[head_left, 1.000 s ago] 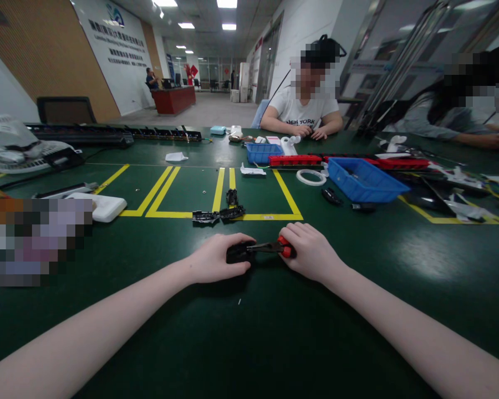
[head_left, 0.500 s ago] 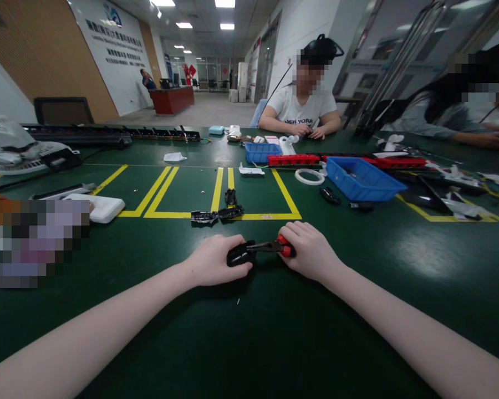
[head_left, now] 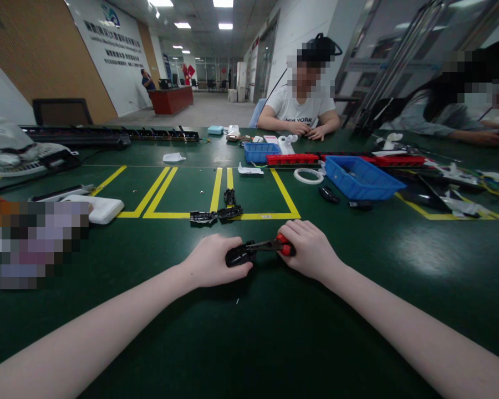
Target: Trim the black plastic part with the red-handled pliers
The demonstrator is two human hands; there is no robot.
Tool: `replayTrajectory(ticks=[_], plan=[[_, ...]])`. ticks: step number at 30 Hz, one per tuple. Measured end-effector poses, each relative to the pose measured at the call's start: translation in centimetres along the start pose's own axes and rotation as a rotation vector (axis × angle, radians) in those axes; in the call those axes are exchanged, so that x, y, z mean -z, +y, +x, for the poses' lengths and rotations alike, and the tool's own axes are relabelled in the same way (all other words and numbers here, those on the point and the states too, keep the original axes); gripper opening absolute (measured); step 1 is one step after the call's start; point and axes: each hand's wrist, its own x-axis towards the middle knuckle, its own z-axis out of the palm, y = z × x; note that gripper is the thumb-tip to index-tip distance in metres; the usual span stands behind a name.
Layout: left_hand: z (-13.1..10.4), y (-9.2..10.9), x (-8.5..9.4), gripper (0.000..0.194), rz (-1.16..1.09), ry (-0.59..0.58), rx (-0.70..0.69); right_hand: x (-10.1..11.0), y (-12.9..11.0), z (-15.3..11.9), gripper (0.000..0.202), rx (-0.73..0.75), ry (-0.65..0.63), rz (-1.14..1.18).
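Observation:
My left hand (head_left: 216, 260) grips a glossy black plastic part (head_left: 239, 255) between thumb and fingers, just over the green table (head_left: 249, 343). My right hand (head_left: 310, 248) is wrapped round the red handles of a pair of long-nose pliers (head_left: 268, 245). The pliers' dark jaws point left and meet the right end of the black part; whether they pinch it cannot be made out. Beyond my hands, several small black plastic pieces (head_left: 230, 213) lie by the yellow tape. A tiny pale sliver (head_left: 237, 301) lies on the table nearer to me.
To the right are a blue bin (head_left: 361, 180), a tape roll (head_left: 308, 176) and two black parts (head_left: 328, 194). A smaller blue bin (head_left: 261, 152) and red strips (head_left: 293, 159) stand farther back. A white box (head_left: 103, 210) lies left. A person (head_left: 301, 108) sits opposite.
Both hands keep nearly the same hold and place. The pliers' jaws look slightly more spread than before. The whole view has shifted by a few pixels.

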Motion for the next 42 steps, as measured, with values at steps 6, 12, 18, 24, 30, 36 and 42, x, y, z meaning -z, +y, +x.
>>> replayTrajectory(ticks=[6,12,18,24,30,36,42], plan=[[-0.03,-0.11,-0.08,0.032,-0.01,0.023,-0.024,0.15,-0.13,-0.03,0.009,-0.001,-0.035,0.01],[-0.09,-0.17,0.12,0.033,-0.048,-0.004,-0.019,0.18,-0.14,-0.07,0.01,0.004,-0.022,0.019],[-0.15,-0.18,-0.02,0.031,0.005,0.019,-0.028,0.18,-0.03,-0.03,0.008,-0.007,-0.048,0.035],[-0.13,-0.32,-0.37,0.026,0.068,0.075,-0.06,0.01,0.12,0.01,0.011,-0.027,-0.055,0.045],[-0.24,-0.66,-0.58,0.04,0.046,0.132,-0.065,0.02,0.08,0.09,0.011,-0.048,-0.065,0.06],[-0.35,-0.82,-0.59,0.039,0.031,0.126,-0.082,0.21,-0.09,0.11,0.011,-0.046,-0.062,0.06],[-0.35,-0.72,-0.29,0.035,0.005,0.096,-0.107,0.27,-0.14,0.04,0.01,-0.042,-0.063,0.075]])
